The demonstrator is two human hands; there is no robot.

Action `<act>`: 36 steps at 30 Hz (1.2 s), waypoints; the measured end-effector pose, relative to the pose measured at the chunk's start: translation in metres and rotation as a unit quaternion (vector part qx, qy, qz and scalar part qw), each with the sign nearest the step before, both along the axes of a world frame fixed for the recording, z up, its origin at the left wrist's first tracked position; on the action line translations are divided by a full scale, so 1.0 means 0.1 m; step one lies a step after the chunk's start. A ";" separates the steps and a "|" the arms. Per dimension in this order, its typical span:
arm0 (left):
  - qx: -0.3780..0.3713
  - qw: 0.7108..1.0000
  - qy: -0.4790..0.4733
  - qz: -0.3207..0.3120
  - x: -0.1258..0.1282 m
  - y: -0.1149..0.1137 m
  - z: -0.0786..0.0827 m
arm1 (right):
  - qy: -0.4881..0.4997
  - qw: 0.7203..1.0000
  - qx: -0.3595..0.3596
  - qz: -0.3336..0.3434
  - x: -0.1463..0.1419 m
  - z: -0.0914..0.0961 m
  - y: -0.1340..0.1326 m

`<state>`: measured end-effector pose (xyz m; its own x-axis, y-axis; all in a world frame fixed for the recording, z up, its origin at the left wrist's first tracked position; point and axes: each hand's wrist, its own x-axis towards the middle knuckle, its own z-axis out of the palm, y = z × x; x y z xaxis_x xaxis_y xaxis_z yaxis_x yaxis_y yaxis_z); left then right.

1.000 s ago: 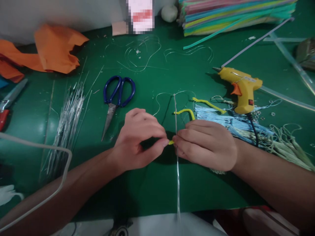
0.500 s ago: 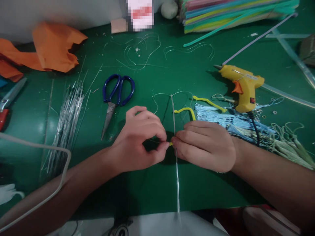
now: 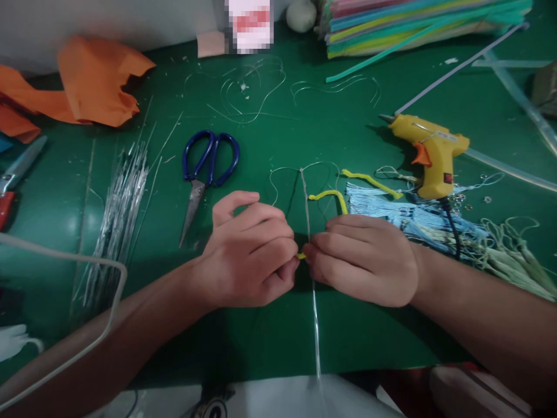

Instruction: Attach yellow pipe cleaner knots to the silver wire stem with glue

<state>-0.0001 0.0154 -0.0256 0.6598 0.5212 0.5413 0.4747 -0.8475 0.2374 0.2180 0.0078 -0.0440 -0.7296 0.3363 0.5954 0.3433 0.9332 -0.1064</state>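
Note:
My left hand (image 3: pixel 250 255) and my right hand (image 3: pixel 363 258) meet over the middle of the green table, both closed in a pinch. Between their fingertips shows a short end of a yellow pipe cleaner (image 3: pixel 301 255). More of the yellow pipe cleaner curls out above my right hand. A thin silver wire (image 3: pixel 314 313) runs upright between the two hands, from near the table's front edge up past the fingers. My right hand's fingertips press against this wire where the yellow end crosses it.
Blue-handled scissors (image 3: pixel 204 174) lie left of the hands. A yellow glue gun (image 3: pixel 429 152) stands at the right, over light blue tassels (image 3: pixel 400 212). A bundle of silver wires (image 3: pixel 115 215) lies far left, orange paper (image 3: pixel 93 81) at back left, stacked coloured pipe cleaners (image 3: pixel 418 26) at the back.
My left hand has curled tighter, its fingers rolling over the yellow end. The silver wire's top has shifted slightly left. My right hand has hardly moved.

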 end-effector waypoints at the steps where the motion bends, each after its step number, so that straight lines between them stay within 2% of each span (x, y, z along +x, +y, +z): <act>1: -0.008 1.000 -0.002 0.002 0.00 0.00 0.01 | 0.000 1.000 0.001 0.000 0.00 0.00 0.00; 5: -0.039 0.999 0.002 0.019 0.02 -0.01 0.05 | 0.002 1.000 0.003 0.003 -0.01 0.00 0.00; 11: 0.059 0.997 0.048 0.024 0.01 -0.05 0.03 | 0.013 1.000 -0.001 0.005 -0.02 0.03 -0.01; 14: 0.066 0.996 0.045 0.038 0.01 -0.07 0.01 | -0.001 1.000 -0.006 0.009 -0.02 0.06 0.00; 17: -0.020 0.997 0.029 0.067 0.04 -0.10 0.05 | -0.004 1.000 0.003 -0.005 -0.01 0.04 0.02; 22: -0.180 0.979 0.022 0.096 0.07 -0.10 0.13 | -0.008 1.000 0.021 -0.015 0.01 -0.02 0.02; 25: -0.243 0.965 0.020 0.095 0.08 -0.07 0.15 | -0.007 1.000 0.020 -0.022 0.01 -0.02 0.01; 27: -0.256 0.962 0.018 0.095 0.07 -0.06 0.15 | -0.005 1.000 0.019 -0.023 0.01 -0.01 0.01; 29: -0.218 0.971 0.030 0.094 0.06 -0.05 0.14 | -0.005 1.000 0.016 -0.018 0.01 0.00 0.00; 33: -0.034 0.996 0.040 0.066 0.02 -0.04 0.09 | -0.003 1.000 0.005 -0.018 0.00 0.01 -0.01; 36: 0.082 0.995 0.040 0.032 0.00 -0.04 0.04 | -0.008 1.000 0.005 -0.021 -0.01 0.03 -0.01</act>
<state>-0.0005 0.0116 -0.0212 0.6719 0.4729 0.5700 0.5415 -0.8387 0.0575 0.2173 0.0069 -0.0408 -0.7244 0.3617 0.5868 0.3841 0.9187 -0.0922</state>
